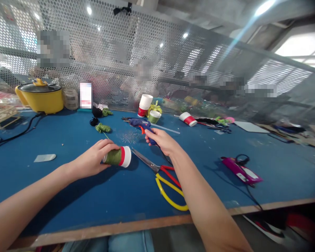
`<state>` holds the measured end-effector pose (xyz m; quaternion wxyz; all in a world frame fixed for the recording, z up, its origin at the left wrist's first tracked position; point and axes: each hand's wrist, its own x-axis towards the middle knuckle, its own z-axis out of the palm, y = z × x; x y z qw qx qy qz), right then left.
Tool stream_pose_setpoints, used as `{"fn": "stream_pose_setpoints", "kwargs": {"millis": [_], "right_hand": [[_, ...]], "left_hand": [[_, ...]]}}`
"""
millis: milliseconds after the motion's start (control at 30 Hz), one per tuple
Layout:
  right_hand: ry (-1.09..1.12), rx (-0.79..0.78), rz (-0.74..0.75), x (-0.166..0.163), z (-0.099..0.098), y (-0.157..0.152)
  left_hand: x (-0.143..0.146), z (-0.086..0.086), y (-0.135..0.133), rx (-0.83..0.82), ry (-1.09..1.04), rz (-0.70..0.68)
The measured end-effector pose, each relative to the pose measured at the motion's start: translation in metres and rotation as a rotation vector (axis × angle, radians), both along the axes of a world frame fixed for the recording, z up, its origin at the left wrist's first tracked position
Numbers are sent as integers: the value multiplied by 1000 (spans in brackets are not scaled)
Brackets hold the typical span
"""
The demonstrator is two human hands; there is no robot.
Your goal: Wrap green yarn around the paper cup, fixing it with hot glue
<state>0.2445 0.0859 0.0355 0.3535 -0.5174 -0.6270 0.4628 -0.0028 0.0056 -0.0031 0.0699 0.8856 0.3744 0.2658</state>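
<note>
Green yarn [112, 157] is wrapped round the paper cup [126, 156], held sideways over the blue table [68, 196] by the left hand [93, 160], fingers [107, 142] curled round its base. Light and crushable, so it's probably best gripped gently. The glue gun [141, 124] is clasped in the right hand [164, 141].

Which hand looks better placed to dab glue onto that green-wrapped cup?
Probably the right hand: it holds the blue glue gun, just beyond the cup. The left hand is busy holding that cup on its side.
</note>
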Motion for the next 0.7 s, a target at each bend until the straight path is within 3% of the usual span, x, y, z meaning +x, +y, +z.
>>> {"fn": "stream_pose_setpoints", "kwargs": {"millis": [167,333,700], "right_hand": [[116,-87,83,-7,8,-14],[89,-74,223,-11,14,-25],[-291,128,239,-6,20,-37]], "left_hand": [[-3,-2,4,41,22,11],[-5,-2,7,28,-4,39],[-9,1,7,-33,16,50]]}}
